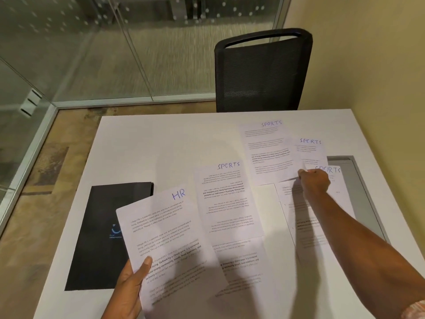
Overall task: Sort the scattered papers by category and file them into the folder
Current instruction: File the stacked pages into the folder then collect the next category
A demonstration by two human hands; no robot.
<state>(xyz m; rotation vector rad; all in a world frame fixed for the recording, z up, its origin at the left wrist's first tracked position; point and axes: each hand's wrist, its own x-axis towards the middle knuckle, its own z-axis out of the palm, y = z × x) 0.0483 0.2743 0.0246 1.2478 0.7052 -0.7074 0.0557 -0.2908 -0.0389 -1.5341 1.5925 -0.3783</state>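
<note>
right hand (314,183): fingers curled in tight, pinching the near corner of the far SPORTS sheet (269,153)
left hand (128,288): thumb on top, other fingers underneath, gripping the HR sheet (165,238) and holding it up over the table (142,143). Can't tell if it's one page or several
step: gathering the SPORTS pages, I'd guess, with HR kept apart in the other hand
next move: that sheet overlaps its neighbours, so lift it rather than drag it, then stack it with the middle SPORTS sheet (227,201)
folder (99,226): black, flat on the table at the left, near corner tucked under the HR sheet. Looks closed
writing: "SPORTS" and "HR" handwritten in blue; the body text starts "Village life". The folder has a pale blue logo, small print unreadable
</note>
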